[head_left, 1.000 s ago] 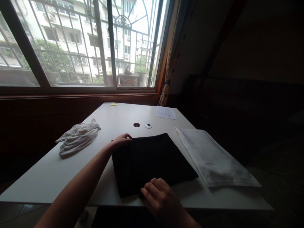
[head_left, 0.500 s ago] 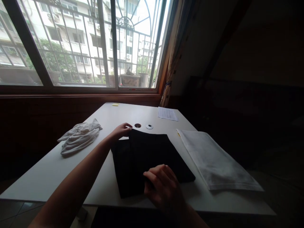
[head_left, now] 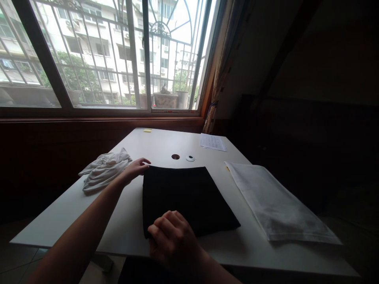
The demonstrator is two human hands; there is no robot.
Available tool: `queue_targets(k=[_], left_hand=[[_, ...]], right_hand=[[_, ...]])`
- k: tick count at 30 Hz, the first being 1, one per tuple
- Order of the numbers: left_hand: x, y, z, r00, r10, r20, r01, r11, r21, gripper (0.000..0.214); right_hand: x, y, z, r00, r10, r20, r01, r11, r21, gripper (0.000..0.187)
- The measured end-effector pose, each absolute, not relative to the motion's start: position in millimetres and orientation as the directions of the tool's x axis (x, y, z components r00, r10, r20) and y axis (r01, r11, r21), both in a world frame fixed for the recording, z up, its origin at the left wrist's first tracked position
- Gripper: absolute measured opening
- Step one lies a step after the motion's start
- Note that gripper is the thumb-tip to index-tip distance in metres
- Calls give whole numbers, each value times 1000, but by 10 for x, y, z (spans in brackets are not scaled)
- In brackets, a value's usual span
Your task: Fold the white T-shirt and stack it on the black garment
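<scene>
A folded piece of black cloth (head_left: pixel 186 197) lies in the middle of the white table (head_left: pixel 118 221); what kind of garment it is does not show. My left hand (head_left: pixel 136 169) pinches its far left corner between thumb and fingers. At the near left corner, my right hand (head_left: pixel 173 236) is closed with curled fingers on the cloth's edge, and the back of the hand hides part of that grip. The upper layer reaches the left side and covers the layer beneath.
On the left lies a crumpled light grey cloth (head_left: pixel 105 171). A whitish translucent bag (head_left: pixel 278 203) rests along the right edge. Farther back are a printed paper (head_left: pixel 212 142), a round cable hole (head_left: pixel 175 157), its cap (head_left: pixel 190 158) and a yellow slip (head_left: pixel 147 130).
Both hands have moved left, drawing the black cloth's upper layer over the lower one, whose left strip showed before. The view has shifted slightly.
</scene>
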State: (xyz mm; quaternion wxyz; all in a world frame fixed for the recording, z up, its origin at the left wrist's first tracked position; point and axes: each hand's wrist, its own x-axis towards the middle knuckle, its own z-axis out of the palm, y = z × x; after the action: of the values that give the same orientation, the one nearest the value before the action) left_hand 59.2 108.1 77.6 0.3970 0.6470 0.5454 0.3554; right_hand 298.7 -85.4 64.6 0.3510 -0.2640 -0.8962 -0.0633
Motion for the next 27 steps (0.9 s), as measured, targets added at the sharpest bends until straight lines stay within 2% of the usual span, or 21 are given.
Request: queue_targets(k=[4,9,13,15,18,20,24,27], left_hand=[[572,1079,588,145,989,21,582,-103,806,46],[577,1130,472,154,986,65,739,-159,655,36],[607,1131,455,178,976,126,834,-217,508,32],[661,1098,479,194,963,187,868,-257,425,36],[853,1018,548,283,924,256,875,-358,325,41],[1071,952,582,387,883,265,844,-455,282,43],[1618,836,501,648,730,215,712,-682,169,49],[1922,828,334,726,676,123,660,-736,149,55]], right_hand=[[2939,-842,445,-722,452,524,511,859,-35,4],[2912,-870,379,-785,411,463,462,887,-5,8],[3021,-828,499,-790,393,471,401,912,-90,17],[3208,-730,604,-720,494,487,477,862,-171,17],[3660,-469,723,-526,712,465,673,683,-284,20],[4009,-272,710,-411,814,411,796,540,-273,29],[4562,-70,439,-400,898,186,882,432,-187,57],[4757,-134,202,-406,911,73,890,413,-192,68]])
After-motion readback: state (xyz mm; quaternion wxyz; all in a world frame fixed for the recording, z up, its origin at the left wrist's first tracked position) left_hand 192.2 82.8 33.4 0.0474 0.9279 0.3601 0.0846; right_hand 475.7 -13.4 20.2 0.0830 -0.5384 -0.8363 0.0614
